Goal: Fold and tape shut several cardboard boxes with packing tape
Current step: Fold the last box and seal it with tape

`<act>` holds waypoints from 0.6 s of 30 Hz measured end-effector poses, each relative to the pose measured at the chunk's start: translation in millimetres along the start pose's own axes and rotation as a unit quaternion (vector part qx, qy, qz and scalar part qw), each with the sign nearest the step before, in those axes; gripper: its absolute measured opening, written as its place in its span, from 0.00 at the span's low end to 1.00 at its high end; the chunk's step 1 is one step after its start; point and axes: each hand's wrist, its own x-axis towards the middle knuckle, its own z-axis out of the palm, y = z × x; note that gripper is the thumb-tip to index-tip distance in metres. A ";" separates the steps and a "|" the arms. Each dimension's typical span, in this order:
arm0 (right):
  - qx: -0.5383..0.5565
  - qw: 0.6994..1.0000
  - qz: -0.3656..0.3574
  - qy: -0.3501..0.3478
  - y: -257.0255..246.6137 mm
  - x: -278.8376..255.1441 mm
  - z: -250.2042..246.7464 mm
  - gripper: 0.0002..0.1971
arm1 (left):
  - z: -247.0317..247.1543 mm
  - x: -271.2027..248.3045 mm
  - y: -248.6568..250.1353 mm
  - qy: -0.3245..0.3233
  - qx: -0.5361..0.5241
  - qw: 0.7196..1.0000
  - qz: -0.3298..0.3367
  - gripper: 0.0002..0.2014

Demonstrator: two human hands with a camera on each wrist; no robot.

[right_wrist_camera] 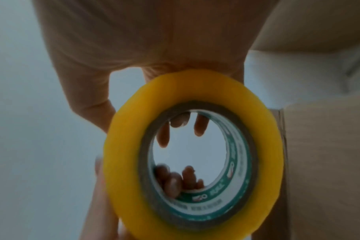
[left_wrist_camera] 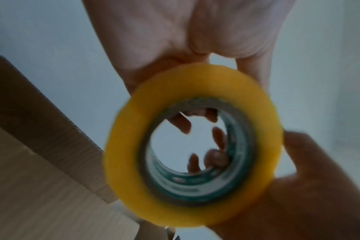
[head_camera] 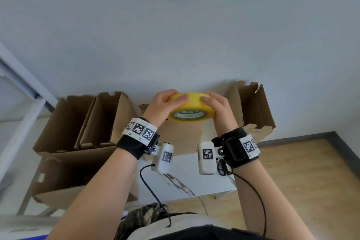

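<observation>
A yellow roll of packing tape (head_camera: pixel 191 108) with a green-and-white printed core is raised in front of the wall, held between both hands. My left hand (head_camera: pixel 165 106) grips its left side, thumb lying on the outer band. My right hand (head_camera: pixel 218 111) grips the right side, thumb on the band too. In the left wrist view the tape roll (left_wrist_camera: pixel 192 146) fills the middle and fingertips (left_wrist_camera: pixel 183 124) show through its hole. The right wrist view shows the tape roll (right_wrist_camera: pixel 193 155) the same way. A flat cardboard sheet (head_camera: pixel 181 136) lies on the white table (head_camera: pixel 194 179) below the hands.
Two open cardboard boxes (head_camera: pixel 87 121) stand at the back left, another box (head_camera: pixel 64 177) lies on its side in front of them. An open box (head_camera: pixel 251 109) stands at the back right against the wall. Wooden floor (head_camera: pixel 303 177) lies to the right. Black cables (head_camera: pixel 153 191) hang from my wrists.
</observation>
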 end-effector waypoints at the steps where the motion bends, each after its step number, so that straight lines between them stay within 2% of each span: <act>1: -0.050 0.999 -0.009 -0.006 0.0 0.6 2.4 0.16 | 3.2 -0.2 -1.0 0.009 0.040 0.999 0.007 0.23; 3: -0.110 0.994 -0.014 -0.016 1.3 1.9 6.9 0.20 | 8.6 -1.3 -2.9 0.027 0.091 0.995 0.012 0.27; 5: -0.103 0.995 0.000 -0.014 2.0 2.3 7.5 0.20 | 10.4 -2.9 -3.1 0.034 0.082 0.996 0.005 0.29; 9: 0.018 0.999 0.032 0.008 2.8 1.3 -3.2 0.21 | 5.0 -6.7 -0.5 0.009 0.004 1.000 0.020 0.21; 11: 0.118 0.992 0.047 0.010 2.0 0.6 -6.1 0.22 | -2.7 -6.7 -1.4 0.011 -0.049 0.999 -0.006 0.23; 13: 0.168 0.984 0.050 0.002 0.8 -0.4 -5.9 0.22 | -7.7 -6.3 -1.2 0.012 -0.087 0.995 -0.047 0.20; 15: 0.147 0.988 0.044 -0.005 -2.1 -2.8 -3.2 0.16 | -7.2 -4.2 -1.4 0.022 -0.104 0.992 -0.068 0.19; 17: 0.069 0.997 0.035 -0.004 -5.3 -4.1 0.7 0.11 | -2.8 -3.7 0.0 0.036 -0.099 0.992 -0.065 0.22; 18: 0.021 0.999 0.028 -0.002 -6.1 -4.1 3.0 0.12 | -0.2 -3.7 0.7 0.036 -0.080 0.995 -0.051 0.24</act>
